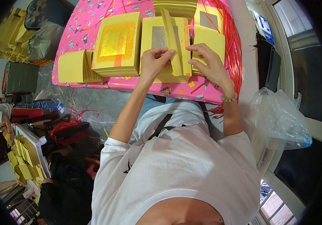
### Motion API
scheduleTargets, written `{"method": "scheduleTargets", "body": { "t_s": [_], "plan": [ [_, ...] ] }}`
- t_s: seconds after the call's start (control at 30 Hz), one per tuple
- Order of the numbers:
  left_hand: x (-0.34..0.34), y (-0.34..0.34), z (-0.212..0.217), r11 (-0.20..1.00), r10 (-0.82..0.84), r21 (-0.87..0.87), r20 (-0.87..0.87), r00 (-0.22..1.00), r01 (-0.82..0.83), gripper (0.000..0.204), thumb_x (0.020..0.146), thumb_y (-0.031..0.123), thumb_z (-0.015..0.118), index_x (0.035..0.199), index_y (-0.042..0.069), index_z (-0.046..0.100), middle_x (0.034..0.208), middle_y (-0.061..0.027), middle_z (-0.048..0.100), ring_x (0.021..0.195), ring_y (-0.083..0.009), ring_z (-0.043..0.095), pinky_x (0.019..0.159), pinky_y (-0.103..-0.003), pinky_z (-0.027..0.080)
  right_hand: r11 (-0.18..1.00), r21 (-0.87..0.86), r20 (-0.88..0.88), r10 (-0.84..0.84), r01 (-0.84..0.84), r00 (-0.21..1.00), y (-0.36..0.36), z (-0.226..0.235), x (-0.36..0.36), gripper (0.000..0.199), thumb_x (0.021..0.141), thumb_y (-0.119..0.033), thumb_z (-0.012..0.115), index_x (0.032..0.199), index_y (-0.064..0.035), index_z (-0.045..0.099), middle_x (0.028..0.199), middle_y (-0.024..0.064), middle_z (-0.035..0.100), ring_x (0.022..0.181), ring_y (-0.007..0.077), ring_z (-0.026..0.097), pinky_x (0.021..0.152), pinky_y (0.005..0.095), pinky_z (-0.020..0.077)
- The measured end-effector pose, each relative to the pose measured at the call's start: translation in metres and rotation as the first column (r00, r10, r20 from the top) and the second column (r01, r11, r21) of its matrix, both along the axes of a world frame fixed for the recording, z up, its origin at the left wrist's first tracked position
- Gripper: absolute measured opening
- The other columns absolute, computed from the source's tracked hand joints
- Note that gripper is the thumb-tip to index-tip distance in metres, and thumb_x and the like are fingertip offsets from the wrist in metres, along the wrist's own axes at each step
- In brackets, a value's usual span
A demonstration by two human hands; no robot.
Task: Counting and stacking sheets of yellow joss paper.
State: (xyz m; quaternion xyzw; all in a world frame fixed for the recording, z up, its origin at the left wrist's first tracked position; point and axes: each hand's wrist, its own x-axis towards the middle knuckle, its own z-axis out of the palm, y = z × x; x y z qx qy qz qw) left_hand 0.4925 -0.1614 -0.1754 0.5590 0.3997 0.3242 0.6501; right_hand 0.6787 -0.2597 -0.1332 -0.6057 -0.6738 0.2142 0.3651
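Note:
A stack of yellow joss paper [148, 26] with a silver patch lies in front of me on the table. My left hand [155, 63] pinches a folded yellow paper sheet [172, 41] between thumb and fingers, and the fold stands up over the stack. By the stack's right edge is my right hand [208, 63], thumb and forefinger apart, with nothing seen between them. To the left sits a thick stack with a gold square [114, 41]. Beyond it, a bent-over bundle of yellow sheets [71, 67] rests at the table's near left corner.
The table has a pink patterned cover [78, 32]. More silver-patched yellow paper [209, 41] lies right, beside red plastic strands [234, 41]. A clear plastic bag [281, 118] is at the right. At lower left, another person [3, 114] is near piled yellow paper [26, 157].

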Motion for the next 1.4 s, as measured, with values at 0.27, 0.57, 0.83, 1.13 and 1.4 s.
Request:
{"method": "scheduleTargets", "body": {
  "t_s": [0.27,0.57,0.83,1.13,1.4],
  "plan": [
    [0.001,-0.003,0.004,1.0,0.024,0.016,-0.011,1.0,-0.024,0.022,0.083,0.023,0.071,0.087,0.002,0.069,0.067,0.0033,0.06,0.057,-0.0014,0.048,0.052,-0.018,0.04,0.996,-0.011,0.218,0.088,-0.087,0.972,-0.01,-0.01,0.006,0.045,0.071,-0.018,0.073,0.111,-0.0038,0.057,0.11,0.0113,0.057,0.104,0.0296,0.054,0.091,0.0378,0.0439],
    [-0.001,-0.002,0.001,0.999,0.036,0.019,-0.005,0.999,-0.036,0.021,0.085,0.022,0.069,0.087,0.001,0.067,0.067,0.0018,0.062,0.058,-0.0024,0.052,0.052,-0.018,0.042,0.987,-0.119,0.293,0.141,-0.11,0.946,-0.007,0.003,0.003,0.049,0.07,-0.018,0.074,0.114,-0.0036,0.056,0.112,0.0126,0.056,0.104,0.0299,0.056,0.089,0.0365,0.0458],
    [0.0,-0.003,0.002,0.999,0.033,0.036,0.008,0.999,-0.033,0.022,0.085,0.02,0.068,0.088,-0.001,0.067,0.07,-0.0023,0.065,0.059,-0.0049,0.058,0.052,-0.02,0.047,0.989,-0.098,0.452,0.144,-0.111,0.881,0.001,0.0,0.005,0.041,0.07,-0.017,0.073,0.106,-0.004,0.057,0.099,0.0111,0.06,0.091,0.0304,0.059,0.079,0.0374,0.0492],
    [0.0,-0.004,0.003,0.999,0.039,0.002,0.004,0.999,-0.039,0.021,0.085,0.024,0.069,0.09,0.003,0.068,0.07,0.0039,0.062,0.059,0.0,0.049,0.053,-0.016,0.039,0.991,-0.048,0.377,0.132,-0.123,0.917,-0.004,0.002,0.003,0.031,0.072,-0.016,0.069,0.099,-0.0039,0.059,0.094,0.0106,0.061,0.089,0.0299,0.06,0.076,0.0376,0.0496],
    [0.001,-0.002,0.001,0.999,0.032,0.043,-0.015,0.999,-0.031,0.021,0.086,0.023,0.068,0.09,0.003,0.068,0.07,0.0037,0.063,0.059,0.0,0.05,0.054,-0.016,0.04,0.993,-0.027,0.364,0.118,-0.116,0.924,0.006,-0.004,0.01,0.012,0.077,-0.014,0.064,0.085,-0.0055,0.063,0.087,0.0091,0.059,0.08,0.0283,0.061,0.071,0.0389,0.049]
  ]
}}
